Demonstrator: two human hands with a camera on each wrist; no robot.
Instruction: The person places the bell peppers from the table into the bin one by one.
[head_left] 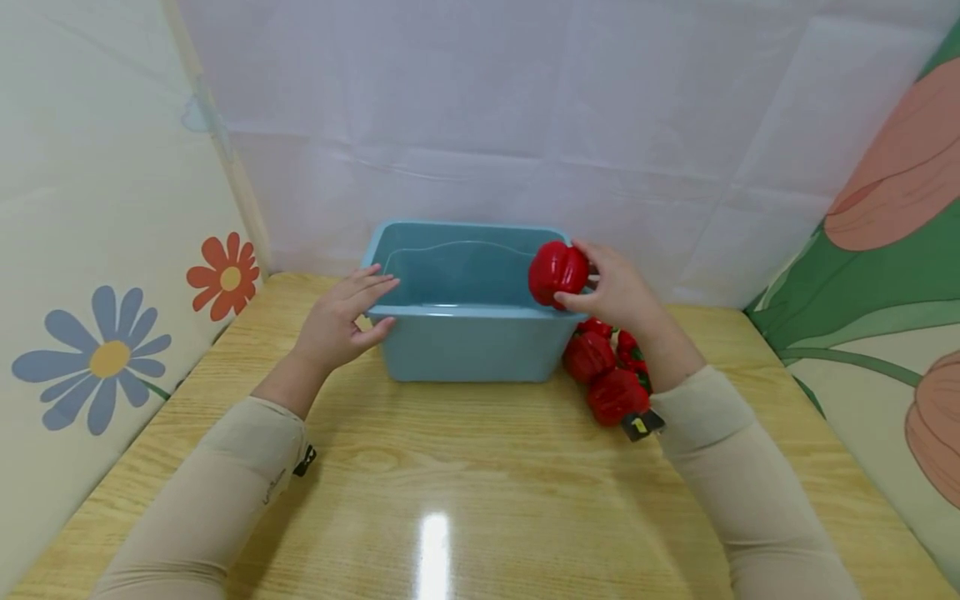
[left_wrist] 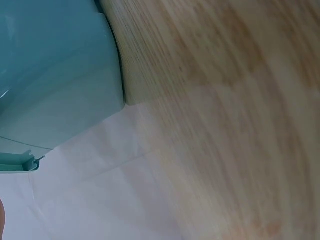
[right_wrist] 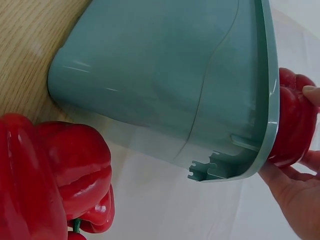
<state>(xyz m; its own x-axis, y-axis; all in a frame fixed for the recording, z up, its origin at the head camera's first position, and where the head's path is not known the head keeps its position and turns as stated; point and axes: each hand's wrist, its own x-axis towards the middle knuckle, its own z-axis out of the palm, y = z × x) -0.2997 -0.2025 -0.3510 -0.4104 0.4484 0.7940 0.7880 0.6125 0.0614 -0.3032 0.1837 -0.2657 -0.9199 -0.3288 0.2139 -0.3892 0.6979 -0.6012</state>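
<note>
A red bell pepper (head_left: pixel 557 275) is gripped by my right hand (head_left: pixel 611 283) over the right end of a blue-green plastic bin (head_left: pixel 465 346). In the right wrist view the same pepper (right_wrist: pixel 295 117) shows just beyond the bin's rim, with the thumb and fingers around it. My left hand (head_left: pixel 343 321) rests at the bin's left rim, its fingers extended and holding nothing. Several more red peppers (head_left: pixel 617 396) lie on the table against the bin's right side. Only a sliver of the left hand appears in the left wrist view.
The bin stands on a wood-grain table (head_left: pixel 480 467), close to a white cloth backdrop (head_left: pixel 465 108). Flower-printed panels (head_left: pixel 112 358) flank the table on the left and right. A small black tag (head_left: pixel 642 425) sits by the right sleeve, near the peppers.
</note>
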